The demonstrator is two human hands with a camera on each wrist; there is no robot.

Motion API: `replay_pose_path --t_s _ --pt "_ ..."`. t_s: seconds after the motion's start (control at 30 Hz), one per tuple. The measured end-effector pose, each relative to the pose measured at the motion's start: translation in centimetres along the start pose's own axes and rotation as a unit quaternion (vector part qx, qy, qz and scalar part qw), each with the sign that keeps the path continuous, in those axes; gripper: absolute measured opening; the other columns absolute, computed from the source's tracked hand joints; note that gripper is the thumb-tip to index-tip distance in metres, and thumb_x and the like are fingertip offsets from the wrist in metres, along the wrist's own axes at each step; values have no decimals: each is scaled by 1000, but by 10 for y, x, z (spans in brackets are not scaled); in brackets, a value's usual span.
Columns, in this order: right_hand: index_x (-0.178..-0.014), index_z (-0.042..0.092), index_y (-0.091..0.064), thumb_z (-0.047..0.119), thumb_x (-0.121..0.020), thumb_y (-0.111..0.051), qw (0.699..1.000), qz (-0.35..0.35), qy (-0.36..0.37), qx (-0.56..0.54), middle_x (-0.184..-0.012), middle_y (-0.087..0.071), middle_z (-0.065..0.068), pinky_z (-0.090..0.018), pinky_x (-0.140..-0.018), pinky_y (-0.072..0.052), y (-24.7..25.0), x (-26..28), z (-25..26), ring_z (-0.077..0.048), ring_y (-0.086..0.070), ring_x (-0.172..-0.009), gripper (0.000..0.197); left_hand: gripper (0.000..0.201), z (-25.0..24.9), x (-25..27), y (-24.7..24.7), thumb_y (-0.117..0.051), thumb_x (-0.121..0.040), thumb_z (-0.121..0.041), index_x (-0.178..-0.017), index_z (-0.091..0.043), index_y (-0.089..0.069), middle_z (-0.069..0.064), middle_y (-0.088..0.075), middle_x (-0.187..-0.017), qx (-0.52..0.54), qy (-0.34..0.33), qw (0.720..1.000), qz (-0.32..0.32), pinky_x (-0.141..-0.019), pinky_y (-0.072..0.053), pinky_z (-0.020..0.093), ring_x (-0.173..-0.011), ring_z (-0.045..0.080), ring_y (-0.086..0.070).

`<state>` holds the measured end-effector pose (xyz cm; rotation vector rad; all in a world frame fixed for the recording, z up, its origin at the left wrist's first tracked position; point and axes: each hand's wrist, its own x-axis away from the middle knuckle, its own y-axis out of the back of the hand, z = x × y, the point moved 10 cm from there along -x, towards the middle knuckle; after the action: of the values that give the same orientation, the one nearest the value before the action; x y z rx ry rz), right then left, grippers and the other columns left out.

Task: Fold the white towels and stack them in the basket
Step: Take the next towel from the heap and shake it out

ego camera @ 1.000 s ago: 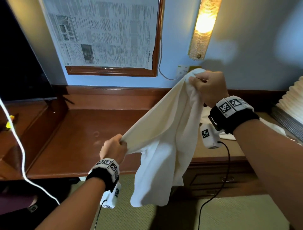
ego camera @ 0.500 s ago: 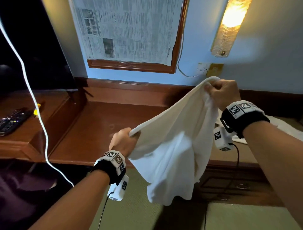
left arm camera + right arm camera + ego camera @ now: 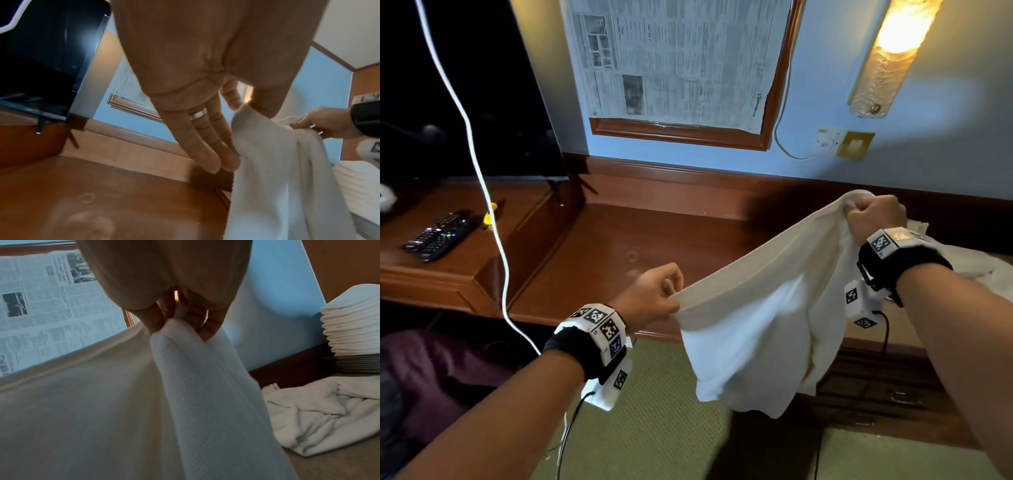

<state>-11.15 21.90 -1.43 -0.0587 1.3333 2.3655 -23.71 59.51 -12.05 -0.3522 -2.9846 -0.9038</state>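
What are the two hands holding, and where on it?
One white towel, stretched between them: left hand pinches one top corner, right hand grips the other.

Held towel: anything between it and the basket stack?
Nothing blocks the air path. The held towel hangs between both hands; a crumpled towel lies on the desk in front of the basket, whose folded stack already rises above the rim.

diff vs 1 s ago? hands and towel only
Both hands came down toward the desk with the towel stretched between them; the right hand dropped from in front of the wall. The camera also swung left, so part of the shift is view. Unchanged: left hand pinches one corner, right hand grips the other, and the rest hangs below.
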Motion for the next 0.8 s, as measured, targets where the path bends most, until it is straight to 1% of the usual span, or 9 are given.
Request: replay_pose_path --t_s 0.1,0.2,0.27,0.33,0.43,0.57,0.67,0.73,0.8 --pt "-106 2 -72 23 -91 -60 999 4 -34 4 -109 -67 -27 -39 -90 -49 -6 1 -10 -42 -61 -105 29 25 -8 5 -5 -52 -84 15 -90 -9 -52 11 -53 -74 -7 -34 999 12 -46 -47 28 -54 20 -54" --pt "-107 -2 -70 24 -89 -59 998 8 -59 -1 -110 -66 -28 -43 -93 -50 -14 2 -15 -43 -61 -105 34 26 -9 9 -7 -50 -89 7 -91 -17 -60 6 -58 -79 -53 -39 998 11 -49 -44 24 -56 16 -51" --pt "-106 -1 -71 24 -88 -59 998 15 -60 -3 -109 -67 -27 -43 -93 -51 -17 3 -16 -42 -62 -104 34 17 -4 13 -3 -51 -91 -23 -82 -27 -66 -3 -65 -78 -198 -26 980 9 -56 -46 27 -61 16 -56" --pt "-107 3 -72 24 -88 -59 998 27 -52 0 -110 -67 -25 -43 -94 -51 -23 5 -13 -42 -62 -104 31 40 7 16 3 -41 -84 -57 -83 -26 -65 -8 -64 -74 -386 0 922 11 -65 -46 30 -66 13 -59" --pt "-110 15 -74 27 -90 -61 998 59 -25 8 -112 -67 -23 -40 -96 -48 -36 13 -4 -40 -60 -107 27 49 29 19 15 -43 -86 -75 -85 -27 -51 -12 -58 -74 -472 47 881 -6 -68 -41 32 -71 13 -58" --pt "-114 17 -73 30 -93 -62 996 94 -4 -11 -112 -69 -18 -37 -95 -47 -52 22 -4 -37 -62 -108 28 30 53 23 54 -70 -90 -38 -73 -30 -46 -9 -55 -65 -201 67 961 -178 -56 -38 27 -60 12 -52" --pt "-114 13 -72 31 -94 -62 991 128 21 -11 -106 -71 -15 -33 -87 -47 -67 30 -8 -33 -64 -101 29 13 68 32 93 -73 -88 -24 -87 -25 -60 -7 -64 -71 -51 64 937 -339 -64 -47 27 -68 16 -58" --pt "-103 14 -73 32 -95 -62 988 149 45 -12 -95 -71 -11 -33 -80 -47 -80 38 -11 -30 -64 -90 23 11 81 30 106 -69 -90 -26 -101 -28 -68 -6 -69 -79 -19 94 919 -381 -79 -52 34 -84 23 -65" --pt "-85 19 -68 32 -95 -60 984 165 69 -7 -83 -68 -8 -33 -72 -45 -92 48 -16 -29 -61 -81 19 12 91 25 114 -64 -92 -27 -99 -25 -74 1 -70 -83 -18 122 909 -398 -84 -53 38 -93 30 -67"
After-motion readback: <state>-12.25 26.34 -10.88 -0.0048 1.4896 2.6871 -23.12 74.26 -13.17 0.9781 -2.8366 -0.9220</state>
